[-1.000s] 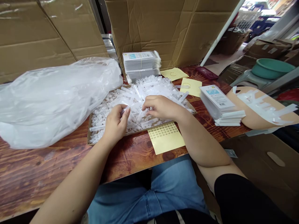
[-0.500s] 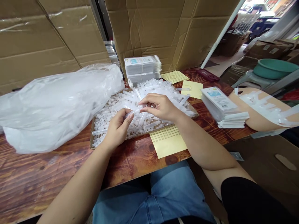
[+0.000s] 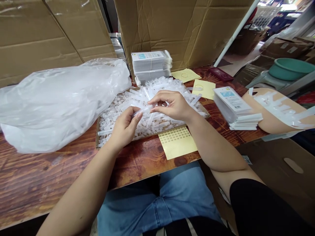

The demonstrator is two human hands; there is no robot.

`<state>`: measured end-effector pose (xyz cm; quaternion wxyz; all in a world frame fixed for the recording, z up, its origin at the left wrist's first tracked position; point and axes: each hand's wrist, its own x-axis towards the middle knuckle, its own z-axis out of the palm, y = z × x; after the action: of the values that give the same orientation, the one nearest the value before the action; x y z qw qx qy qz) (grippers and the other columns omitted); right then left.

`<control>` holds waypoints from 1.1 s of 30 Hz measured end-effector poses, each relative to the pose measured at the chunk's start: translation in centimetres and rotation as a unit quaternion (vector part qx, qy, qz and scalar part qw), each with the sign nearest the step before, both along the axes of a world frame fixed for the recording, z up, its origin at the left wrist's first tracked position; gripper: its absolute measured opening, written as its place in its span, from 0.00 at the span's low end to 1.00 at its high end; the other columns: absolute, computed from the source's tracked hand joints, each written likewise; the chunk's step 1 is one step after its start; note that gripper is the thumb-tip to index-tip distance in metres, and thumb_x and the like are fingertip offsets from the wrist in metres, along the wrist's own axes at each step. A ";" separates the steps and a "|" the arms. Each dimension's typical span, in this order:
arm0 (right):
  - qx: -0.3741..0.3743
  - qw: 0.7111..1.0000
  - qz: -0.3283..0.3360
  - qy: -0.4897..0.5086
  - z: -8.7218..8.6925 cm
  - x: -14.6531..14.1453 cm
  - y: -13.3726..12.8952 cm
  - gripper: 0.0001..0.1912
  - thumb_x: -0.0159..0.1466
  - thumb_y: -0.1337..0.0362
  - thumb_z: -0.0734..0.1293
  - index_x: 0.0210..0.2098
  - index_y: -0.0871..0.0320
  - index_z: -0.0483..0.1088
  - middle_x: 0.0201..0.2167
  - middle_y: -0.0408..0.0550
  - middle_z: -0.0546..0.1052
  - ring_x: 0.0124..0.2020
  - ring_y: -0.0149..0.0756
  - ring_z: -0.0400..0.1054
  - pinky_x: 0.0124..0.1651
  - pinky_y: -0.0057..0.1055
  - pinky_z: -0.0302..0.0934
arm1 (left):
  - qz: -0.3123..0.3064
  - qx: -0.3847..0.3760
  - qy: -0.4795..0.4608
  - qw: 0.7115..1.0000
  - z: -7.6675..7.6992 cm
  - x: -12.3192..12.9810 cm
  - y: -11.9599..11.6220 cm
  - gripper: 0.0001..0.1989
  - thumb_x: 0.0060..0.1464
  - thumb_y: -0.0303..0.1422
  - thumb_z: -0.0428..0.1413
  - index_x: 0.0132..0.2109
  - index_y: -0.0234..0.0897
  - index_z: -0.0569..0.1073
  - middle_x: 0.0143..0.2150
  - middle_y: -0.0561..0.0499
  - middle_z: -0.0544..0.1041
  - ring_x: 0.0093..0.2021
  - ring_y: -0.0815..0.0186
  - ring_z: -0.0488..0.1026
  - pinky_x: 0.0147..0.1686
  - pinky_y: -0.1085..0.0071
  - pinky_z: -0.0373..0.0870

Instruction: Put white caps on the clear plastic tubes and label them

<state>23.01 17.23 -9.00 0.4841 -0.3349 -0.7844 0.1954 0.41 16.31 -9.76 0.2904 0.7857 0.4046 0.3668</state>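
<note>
**Clear tube [image 3: 144,110] held between two hands above a heaped tray [image 3: 97,135]**

Closest to us are blue jeans [image 3: 157,203] under the edge of a wood-patterned tabletop [image 3: 140,160]. Just past that edge lies a yellow sheet [image 3: 178,149] with rows of small dark dots across its far half.

Next we come to the tube, just above the near part of the tray. It is slim, straight and see-through, with a pale sheen along its side, and it slants up toward our right. Our left hand [image 3: 128,124] is closed around its lower end, thumb laid along it. Our right hand [image 3: 169,106] has thumb and fingertips nearly together at the upper end (we cannot tell whether they grip the tube itself or a small piece at its tip).

The shallow cardboard tray brims with a pile [image 3: 115,108] of translucent tubes and short, whitish bits. To its left sprawls a crumpled, milky plastic bag [image 3: 61,101]; to its right stands a leaning stack of printed cards [image 3: 231,101].

Behind the tray we see a banded stack of packets [image 3: 150,65], and behind that a creased cardboard panel [image 3: 167,29]. Off to the far right sits a green basin [image 3: 291,69].
</note>
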 end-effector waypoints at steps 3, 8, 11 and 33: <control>0.005 1.000 -0.007 -0.019 0.0 -0.1 -0.1 0.10 0.62 0.56 0.75 0.38 0.56 0.79 0.35 0.45 0.79 0.33 0.32 0.68 0.38 0.32 0.63 | 0.016 0.008 0.018 1.000 0.3 0.1 -0.1 0.14 0.65 0.45 0.51 0.41 0.39 0.72 0.36 0.50 0.76 0.37 0.62 0.70 0.40 0.66 0.66; 0.055 0.998 0.023 -0.013 -0.3 -0.6 -0.2 0.10 0.65 0.56 0.73 0.39 0.57 0.79 0.35 0.46 0.79 0.34 0.31 0.69 0.39 0.31 0.63 | 0.004 0.024 0.037 0.999 0.5 -0.2 -0.2 0.14 0.65 0.44 0.50 0.42 0.39 0.72 0.37 0.50 0.76 0.37 0.62 0.71 0.40 0.65 0.66; 0.049 0.998 0.012 -0.027 -0.3 -1.4 -0.6 0.13 0.68 0.54 0.70 0.38 0.58 0.76 0.34 0.47 0.78 0.35 0.32 0.69 0.41 0.31 0.62 | 0.009 0.040 0.052 0.998 0.5 -0.4 -0.2 0.14 0.66 0.44 0.50 0.43 0.39 0.72 0.37 0.49 0.76 0.38 0.61 0.71 0.41 0.65 0.67; -0.027 0.998 0.007 -0.047 0.3 -1.9 -1.6 0.11 0.68 0.55 0.65 0.35 0.57 0.67 0.31 0.42 0.71 0.30 0.29 0.61 0.35 0.29 0.57 | -0.033 0.016 0.065 0.997 0.9 -0.7 -0.4 0.16 0.68 0.46 0.46 0.41 0.39 0.70 0.38 0.49 0.75 0.39 0.61 0.71 0.43 0.64 0.67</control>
<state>21.08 15.62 -8.69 0.4359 -0.3511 -0.8031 0.2042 -0.34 15.94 -8.83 0.2628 0.8252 0.3910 0.3117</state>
